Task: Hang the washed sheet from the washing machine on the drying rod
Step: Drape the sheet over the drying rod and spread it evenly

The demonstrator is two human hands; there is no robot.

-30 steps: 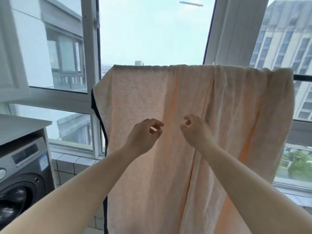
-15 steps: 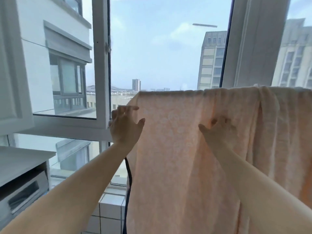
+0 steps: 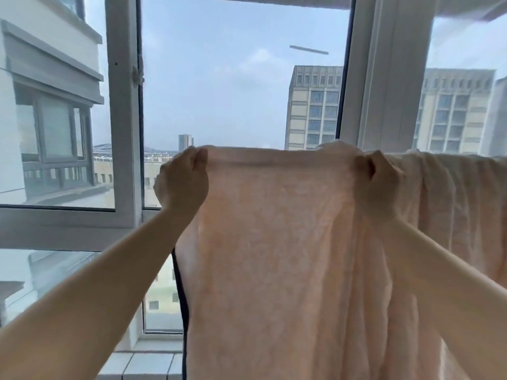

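Note:
A pale peach sheet (image 3: pixel 277 242) with a faint floral pattern and a dark edge trim hangs over the drying rod, which the cloth hides. My left hand (image 3: pixel 182 182) grips the sheet's top fold at its left end. My right hand (image 3: pixel 377 179) grips the same top fold further right. The stretch of cloth between my hands is pulled flat and taut. To the right of my right hand the sheet lies bunched in folds (image 3: pixel 452 193) along the rod.
A window with white frames (image 3: pixel 123 133) stands right behind the sheet, and a thick white post (image 3: pixel 384 78) rises at the right. A tiled sill (image 3: pixel 142 363) runs below. Tall buildings show outside.
Both hands rose from open in front of the sheet to its top edge and closed on the fold. My view tilted upward, so the washing machine left the frame.

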